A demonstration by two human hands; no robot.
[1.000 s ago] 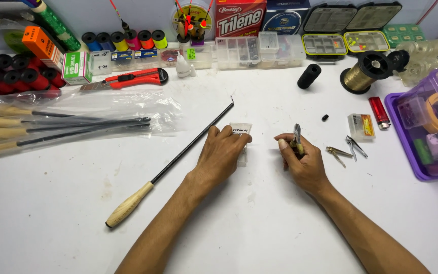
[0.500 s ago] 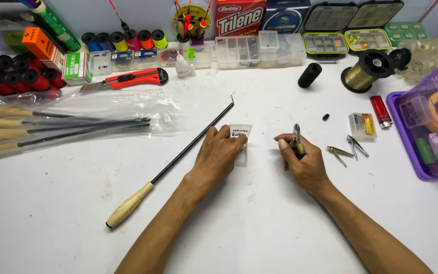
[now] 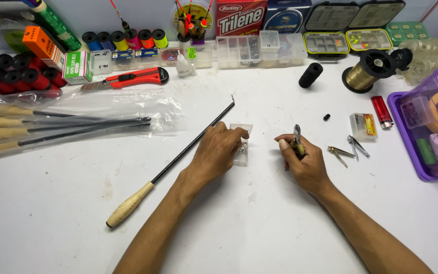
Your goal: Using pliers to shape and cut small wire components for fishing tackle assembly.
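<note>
A small tool (image 3: 297, 138) is gripped upright in the closed right hand (image 3: 304, 163), its metal tip pointing up above the thumb. Just left of it, a small clear plastic box (image 3: 241, 147) is covered and pinched by the curled fingers of the left hand (image 3: 217, 151) on the white table (image 3: 259, 223). A thin black rod with a wooden handle (image 3: 171, 162) is laid diagonally beside the left wrist. Farther back, a red utility knife (image 3: 128, 79) is seen.

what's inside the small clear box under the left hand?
The small clear box is open, its lid raised. Inside, a few small dark metal bits show near its middle; their kind is too small to tell. The left hand covers the box's left part, so anything there is hidden.
</note>
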